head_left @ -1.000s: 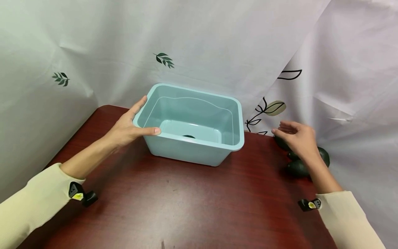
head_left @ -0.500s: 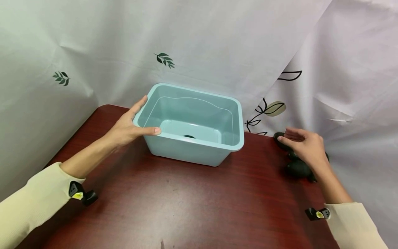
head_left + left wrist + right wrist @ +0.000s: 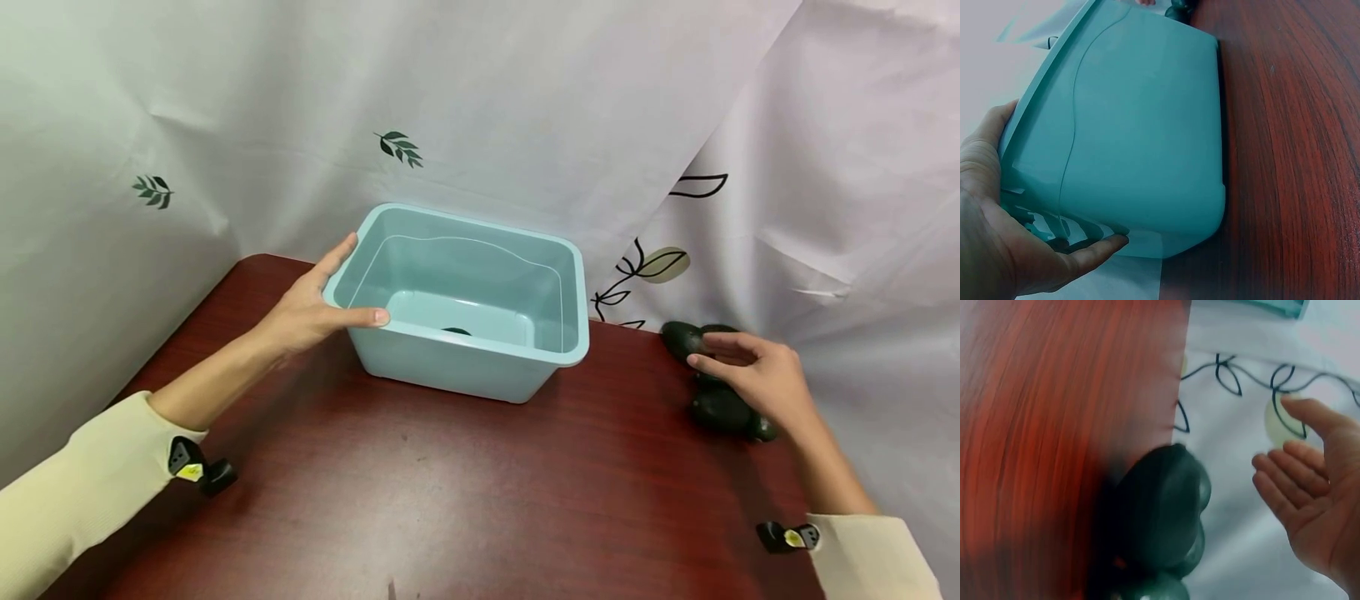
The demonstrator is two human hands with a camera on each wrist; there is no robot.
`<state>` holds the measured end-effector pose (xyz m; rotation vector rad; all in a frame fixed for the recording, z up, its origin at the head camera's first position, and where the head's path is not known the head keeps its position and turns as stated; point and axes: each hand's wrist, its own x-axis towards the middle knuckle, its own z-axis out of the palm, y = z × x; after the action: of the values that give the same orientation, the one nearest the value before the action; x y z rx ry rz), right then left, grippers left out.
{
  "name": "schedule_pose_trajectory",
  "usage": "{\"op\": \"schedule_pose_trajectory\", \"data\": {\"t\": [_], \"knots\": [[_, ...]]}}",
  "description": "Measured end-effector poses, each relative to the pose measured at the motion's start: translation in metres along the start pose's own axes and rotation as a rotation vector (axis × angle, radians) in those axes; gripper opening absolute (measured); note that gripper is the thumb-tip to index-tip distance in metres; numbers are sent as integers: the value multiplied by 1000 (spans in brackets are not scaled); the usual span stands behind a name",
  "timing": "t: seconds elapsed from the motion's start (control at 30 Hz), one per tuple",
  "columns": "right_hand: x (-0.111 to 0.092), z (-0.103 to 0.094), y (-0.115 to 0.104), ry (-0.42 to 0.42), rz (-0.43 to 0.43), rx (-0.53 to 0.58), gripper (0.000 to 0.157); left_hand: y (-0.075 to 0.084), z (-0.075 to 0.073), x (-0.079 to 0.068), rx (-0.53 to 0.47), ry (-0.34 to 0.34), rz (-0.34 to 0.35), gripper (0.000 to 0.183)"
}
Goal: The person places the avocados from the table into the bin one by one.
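Observation:
A light blue plastic bin stands on the table near the back wall. My left hand holds its left end, thumb over the front rim, as the left wrist view also shows at the bin's side wall. Inside the bin, part of a dark object shows; most of it is hidden. Over several dark green avocados at the table's right edge hovers my right hand, holding nothing. The right wrist view shows its fingers loosely bent, apart from the avocados.
A dark red-brown wooden table lies under everything. White cloth with leaf prints hangs close behind the bin and along the right side, beside the avocados.
My right hand has moved right and toward me over the avocados, uncovering the ones at the back. My left hand and the bin have stayed in place.

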<state>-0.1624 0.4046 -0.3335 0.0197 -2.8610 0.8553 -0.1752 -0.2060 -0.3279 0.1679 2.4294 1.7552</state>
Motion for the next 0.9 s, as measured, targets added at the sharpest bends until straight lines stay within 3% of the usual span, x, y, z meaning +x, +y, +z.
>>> {"op": "schedule_pose_trajectory", "data": {"t": [0.23, 0.53, 0.73, 0.9], "knots": [[-12, -10, 24, -128, 32, 21, 53, 1, 1, 1, -6, -4, 11, 118], [-22, -19, 47, -226, 16, -34, 57, 1, 1, 1, -21, -5, 15, 118], [-24, -20, 54, -234, -30, -70, 61, 0, 1, 1, -9, 4, 13, 118], [-25, -21, 59, -223, -35, -181, 65, 1, 0, 0, -5, 9, 9, 118]]}}
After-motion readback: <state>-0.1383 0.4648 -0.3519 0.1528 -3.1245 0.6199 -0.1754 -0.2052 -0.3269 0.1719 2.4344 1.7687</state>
